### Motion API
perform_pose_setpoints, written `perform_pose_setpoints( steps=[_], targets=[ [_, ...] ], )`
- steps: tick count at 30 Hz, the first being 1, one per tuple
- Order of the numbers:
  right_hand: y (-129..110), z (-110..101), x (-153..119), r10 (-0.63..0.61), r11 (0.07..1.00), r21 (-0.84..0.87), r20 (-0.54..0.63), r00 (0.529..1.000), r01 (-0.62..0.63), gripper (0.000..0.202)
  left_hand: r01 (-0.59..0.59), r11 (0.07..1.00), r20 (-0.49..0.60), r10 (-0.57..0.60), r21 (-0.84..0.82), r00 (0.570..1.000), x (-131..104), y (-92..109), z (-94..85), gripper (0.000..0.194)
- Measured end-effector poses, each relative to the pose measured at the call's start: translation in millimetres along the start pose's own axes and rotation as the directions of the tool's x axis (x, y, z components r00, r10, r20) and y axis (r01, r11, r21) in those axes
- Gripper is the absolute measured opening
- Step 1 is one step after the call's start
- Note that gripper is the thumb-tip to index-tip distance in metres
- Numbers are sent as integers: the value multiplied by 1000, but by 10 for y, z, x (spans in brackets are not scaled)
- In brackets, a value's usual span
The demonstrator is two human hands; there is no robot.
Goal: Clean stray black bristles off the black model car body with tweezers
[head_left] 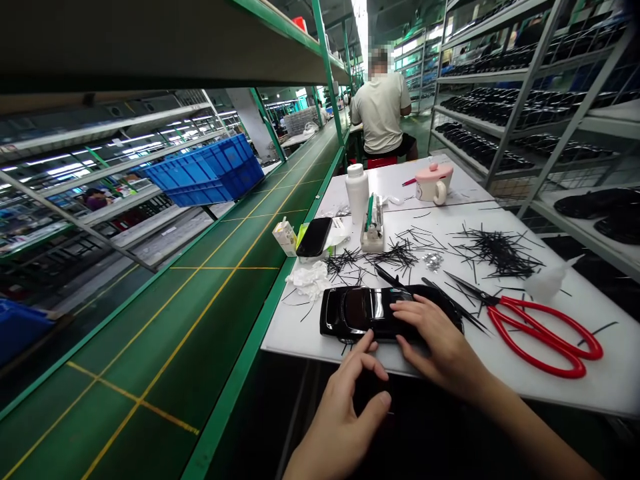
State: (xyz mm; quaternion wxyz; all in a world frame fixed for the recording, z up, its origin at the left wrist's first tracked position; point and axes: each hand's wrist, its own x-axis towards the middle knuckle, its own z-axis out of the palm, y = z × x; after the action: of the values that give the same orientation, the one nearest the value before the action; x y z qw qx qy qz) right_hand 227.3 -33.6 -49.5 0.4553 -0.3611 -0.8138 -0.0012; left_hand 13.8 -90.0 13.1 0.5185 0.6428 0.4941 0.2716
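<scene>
A glossy black model car [357,308] lies along the near edge of the white table [300,333]. My right hand [435,333] rests on the car's right part, fingers apart. At the car's near side, my left hand [350,400] has a fingertip touching the body, with thumb and fingers apart. Red-handled scissors [545,333] lie open to the right. Dark tweezers [455,300] are beside the car's right end. Thin black strips [500,252] are heaped behind the scissors, and more are scattered behind the car.
A green conveyor belt [210,293] runs along the left. On the table are a white bottle [357,193], a phone [315,237], a small box [285,237] and a lidded mug [433,183]. A person [383,113] sits ahead. Shelves [510,120] stand right.
</scene>
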Motion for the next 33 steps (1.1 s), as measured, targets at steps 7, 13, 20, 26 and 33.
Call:
perform_pose_setpoints(
  steps=[7,13,20,26,33],
  targets=[
    [8,18,-31,-9,1000,-8,5,1000,9,31,4,1000,-27,-5,-9,1000,0,32,-3,13],
    [-1,14,-27,-3,1000,-7,-1,1000,3,32,-15,991,-29,19,131,999,5,43,1,13],
    [3,20,-32,-9,1000,-11,-3,1000,8,33,-10,969,-12,13,245,1000,18,88,12,15],
    [1,15,-28,-14,1000,-14,-3,1000,14,34,-13,972,-38,22,235,999,30,112,12,12],
    [1,12,-29,6,1000,-14,-4,1000,-6,35,-35,992,-107,48,119,993,113,34,-13,8]
  ],
)
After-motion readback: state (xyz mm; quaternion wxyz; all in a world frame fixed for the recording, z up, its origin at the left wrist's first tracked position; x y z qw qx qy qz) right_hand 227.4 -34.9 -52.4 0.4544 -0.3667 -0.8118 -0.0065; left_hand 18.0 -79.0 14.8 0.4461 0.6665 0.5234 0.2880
